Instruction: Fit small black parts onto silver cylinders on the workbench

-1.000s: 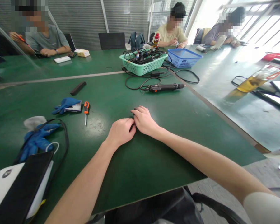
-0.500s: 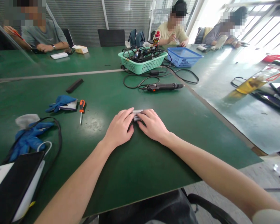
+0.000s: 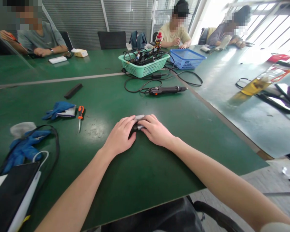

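Note:
My left hand (image 3: 120, 135) and my right hand (image 3: 156, 130) rest side by side on the green table (image 3: 145, 167), fingers curled over a small grey metal part (image 3: 138, 118) that shows between the fingertips. Most of the part is hidden under both hands. Each hand grips one end of it. An orange-handled screwdriver (image 3: 80, 116) lies to the left of my left hand.
Blue gloves (image 3: 58, 109) and a black cable (image 3: 54, 145) lie at the left, with a black and white device (image 3: 12, 193) at the near left corner. An electric screwdriver (image 3: 166, 90), a green basket (image 3: 143, 64) and a blue basket (image 3: 187, 58) stand farther back. Other people sit at the far side.
My hands shifted from a tight bunch to lying side by side, and the grey part now shows between the fingertips. The view drifted slightly right.

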The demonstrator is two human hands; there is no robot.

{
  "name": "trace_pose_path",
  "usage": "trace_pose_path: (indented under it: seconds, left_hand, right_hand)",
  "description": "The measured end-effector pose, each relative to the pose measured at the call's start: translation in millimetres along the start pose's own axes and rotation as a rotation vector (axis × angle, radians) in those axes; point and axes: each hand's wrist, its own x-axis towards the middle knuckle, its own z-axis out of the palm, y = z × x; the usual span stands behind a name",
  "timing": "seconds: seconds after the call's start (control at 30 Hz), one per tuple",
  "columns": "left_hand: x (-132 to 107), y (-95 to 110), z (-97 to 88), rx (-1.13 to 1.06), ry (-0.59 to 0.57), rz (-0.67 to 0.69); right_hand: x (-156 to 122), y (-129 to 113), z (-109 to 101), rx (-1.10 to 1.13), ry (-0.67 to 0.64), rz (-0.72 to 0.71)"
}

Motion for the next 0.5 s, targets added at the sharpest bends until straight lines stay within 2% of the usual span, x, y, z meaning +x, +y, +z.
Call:
trace_pose_path:
  seconds: [0.2, 0.5]
  left_hand:
    - [0.2, -1.9, -0.4, -0.017, -0.008, 0.001]
    - [0.9, -1.3, -0.4, 0.01, -0.019, -0.002]
  right_hand:
    - [-2.7, -5.7, -12.8, 0.015, -0.108, -0.034]
    - [0.5, -1.9, -6.3, 0.018, -0.13, 0.025]
